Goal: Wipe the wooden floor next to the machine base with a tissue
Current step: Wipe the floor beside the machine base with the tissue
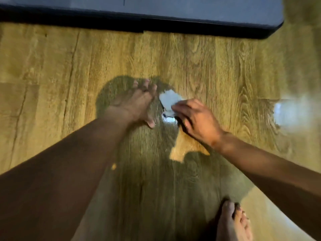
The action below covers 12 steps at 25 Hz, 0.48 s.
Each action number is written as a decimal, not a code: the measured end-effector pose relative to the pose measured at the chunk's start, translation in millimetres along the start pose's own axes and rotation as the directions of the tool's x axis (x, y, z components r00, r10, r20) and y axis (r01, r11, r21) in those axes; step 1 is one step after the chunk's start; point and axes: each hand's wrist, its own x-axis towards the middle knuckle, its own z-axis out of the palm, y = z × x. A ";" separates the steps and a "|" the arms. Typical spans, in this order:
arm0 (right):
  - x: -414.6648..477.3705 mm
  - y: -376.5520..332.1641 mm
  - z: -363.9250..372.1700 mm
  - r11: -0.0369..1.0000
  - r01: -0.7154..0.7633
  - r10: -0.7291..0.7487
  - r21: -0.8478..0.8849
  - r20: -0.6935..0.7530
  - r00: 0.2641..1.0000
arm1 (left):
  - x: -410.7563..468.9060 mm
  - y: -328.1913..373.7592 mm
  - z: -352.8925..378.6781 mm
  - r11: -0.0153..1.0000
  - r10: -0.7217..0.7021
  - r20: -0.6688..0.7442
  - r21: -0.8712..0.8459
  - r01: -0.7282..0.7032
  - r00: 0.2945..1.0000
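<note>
Observed: 1 person crouched over the wooden floor point(217, 63), both bare forearms reaching forward. The left hand point(137, 105) rested on the boards with fingers spread, holding nothing and apparently serving as a brace. The right hand point(196, 119) lay over a crumpled white tissue point(169, 100), fingers fairly straight and pressing it down. Whether the thumb pinched it underneath could not be determined. The tissue sat on the floor just beside the left hand, well short of the dark machine base point(156, 13) at the top of view. 1 bare foot point(232, 221) stood at lower right.

Assessment: the wiping step was in hand. The next move would call for firm, even strokes carried toward the base edge, with the thin tissue kept bunched to avoid tearing.
</note>
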 end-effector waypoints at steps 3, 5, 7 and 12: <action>-40.8 -14.9 4.4 0.985 0.170 -0.162 -0.029 0.167 0.973 | -15.4 -45.1 2.8 0.994 -0.094 -0.035 0.046 0.096 0.995; -14.3 -15.1 1.6 0.997 0.025 -0.018 -0.076 0.096 0.995 | -25.4 -59.4 5.7 0.991 -0.130 0.040 0.047 0.128 0.991; -11.8 -26.8 8.2 0.983 -0.162 0.163 -0.082 -0.003 0.987 | -31.4 -61.3 7.9 0.991 -0.133 0.069 0.037 0.130 0.989; -85.3 -62.9 23.8 0.995 0.100 -0.102 0.018 0.131 0.986 | -26.7 -59.0 8.1 0.990 -0.139 0.078 0.024 0.138 0.987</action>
